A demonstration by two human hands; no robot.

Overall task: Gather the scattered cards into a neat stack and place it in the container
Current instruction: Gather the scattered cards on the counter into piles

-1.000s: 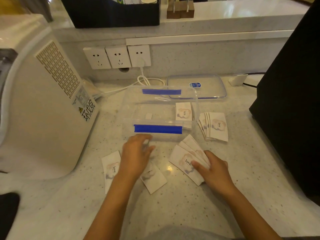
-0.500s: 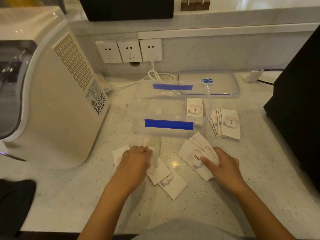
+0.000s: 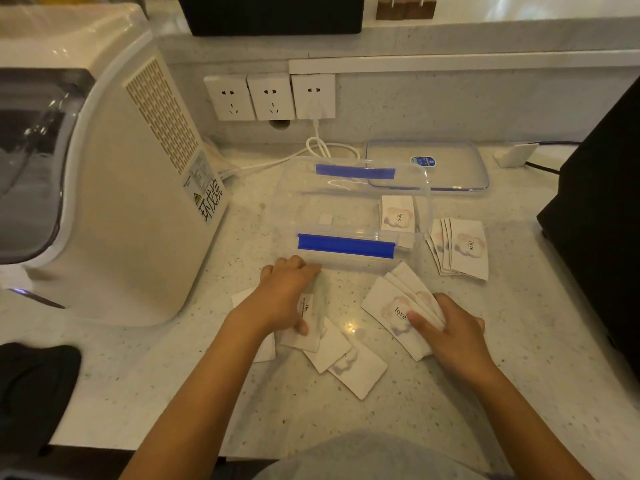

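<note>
White cards printed "love" lie scattered on the pale stone counter. My left hand (image 3: 284,296) rests flat on a loose group of cards (image 3: 346,358) just in front of the clear container (image 3: 304,209) with blue clips. My right hand (image 3: 446,330) presses on a fanned set of cards (image 3: 391,306) to the right of it. Another fanned pile (image 3: 464,251) lies right of the container. One card (image 3: 398,214) is inside the container at its right end. Part of a card shows under my left wrist.
The clear lid (image 3: 446,168) lies behind the container. A large white appliance (image 3: 114,188) stands at the left, a black box (image 3: 602,216) at the right. Wall sockets (image 3: 270,97) with a white cable are at the back. A dark object (image 3: 31,386) sits at the near left edge.
My left hand has slid cards from the left toward the middle, bunching them under the palm. The right hand stays on its fanned set. The camera has moved closer.
</note>
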